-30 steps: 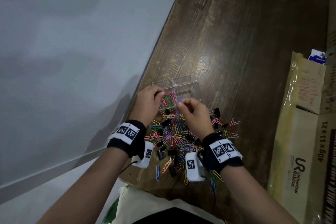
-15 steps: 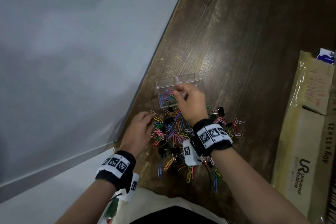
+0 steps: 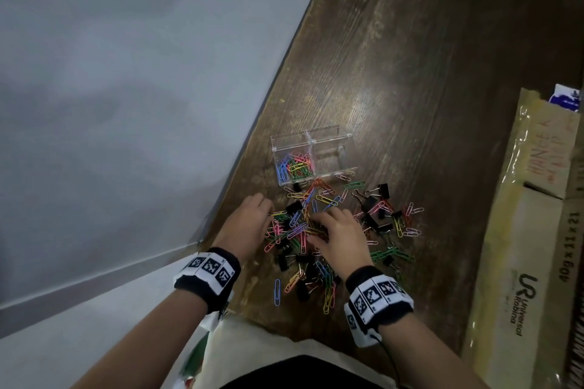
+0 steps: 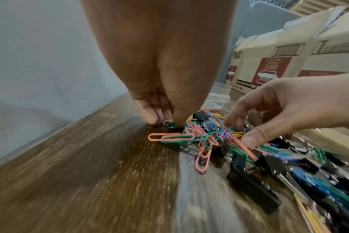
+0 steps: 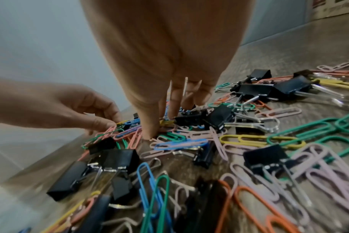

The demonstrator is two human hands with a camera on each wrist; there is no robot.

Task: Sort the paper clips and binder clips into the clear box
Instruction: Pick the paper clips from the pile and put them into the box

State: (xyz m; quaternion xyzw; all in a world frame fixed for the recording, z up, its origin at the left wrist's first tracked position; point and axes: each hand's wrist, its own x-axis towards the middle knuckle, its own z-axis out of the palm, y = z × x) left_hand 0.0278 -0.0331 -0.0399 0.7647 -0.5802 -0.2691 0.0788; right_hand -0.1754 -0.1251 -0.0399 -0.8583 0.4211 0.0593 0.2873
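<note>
A clear divided box (image 3: pixel 328 139) stands on the wooden table (image 3: pixel 410 73), with coloured paper clips (image 3: pixel 295 166) in its near left compartment. Its label reading binder clips (image 4: pixel 218 99) shows in the left wrist view. In front of the box lies a mixed pile of coloured paper clips (image 5: pixel 241 139) and black binder clips (image 5: pixel 219 116). My left hand (image 3: pixel 268 215) is at the pile's left edge, where thumb and fingers pinch a small paper clip (image 4: pixel 169 124). My right hand (image 3: pixel 319 224) reaches down into the middle of the pile, thumb and fingers apart among the clips.
Cardboard cartons (image 3: pixel 521 230) line the table's right side. The table's left edge (image 3: pixel 252 136) runs diagonally just left of the box and my left hand. Bare wood lies beyond the box.
My right hand has come back from over the clear box to the pile. My left hand has stayed at the pile's left edge, having left the box a second ago.
</note>
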